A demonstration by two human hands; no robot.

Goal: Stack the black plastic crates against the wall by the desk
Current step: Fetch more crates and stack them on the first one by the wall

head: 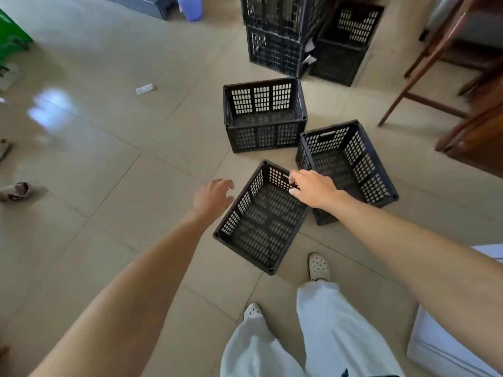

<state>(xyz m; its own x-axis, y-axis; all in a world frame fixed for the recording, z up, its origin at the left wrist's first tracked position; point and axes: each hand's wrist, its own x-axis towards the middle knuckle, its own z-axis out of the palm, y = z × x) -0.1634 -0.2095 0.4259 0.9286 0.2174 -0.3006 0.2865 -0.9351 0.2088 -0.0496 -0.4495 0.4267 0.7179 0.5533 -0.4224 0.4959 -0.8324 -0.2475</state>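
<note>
Head view, looking down at a tiled floor [114, 164]. Three loose black perforated plastic crates sit open side up: the nearest crate [262, 219] lies turned at an angle just ahead of the person's white perforated shoes [318, 266]; the right crate [351, 164] stands just beside it, their corners close or touching; the far crate [264, 115] stands square behind both. Further back, a stack of crates [275, 31] rises two high, with another dark crate [345, 42] tipped beside it, near the wooden legs of a table [424, 63]. The right hand [313, 187] reaches over the far short wall of the nearest crate, its fingers [294, 183] curled onto the rim at the handle slot. The left hand [213, 198] hovers just beside the crate's left long wall, not touching it, with fingers [227, 185] spread and loosely bent. A scrap of white paper [144, 89] lies on the floor well apart from the crates.
</note>
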